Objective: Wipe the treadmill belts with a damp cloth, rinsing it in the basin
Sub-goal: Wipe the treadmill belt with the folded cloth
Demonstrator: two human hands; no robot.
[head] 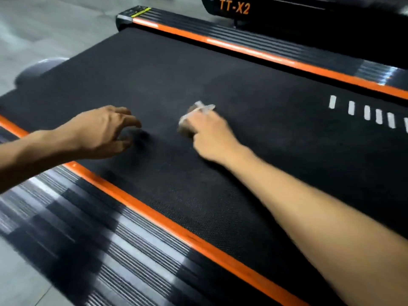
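The right hand point(207, 129) pinches the cloth point(194, 117) down on the belt point(220, 74) mid-width, the left hand point(103, 129) hovering loosely spread just left, unwiped belt running far and right.

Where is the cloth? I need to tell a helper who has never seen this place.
Find the wide black treadmill belt between its two orange side strips. Near its middle the right hand grips the cloth, a small pale wad, the only light, crumpled thing there; the white dashes farther right are flat printed marks.
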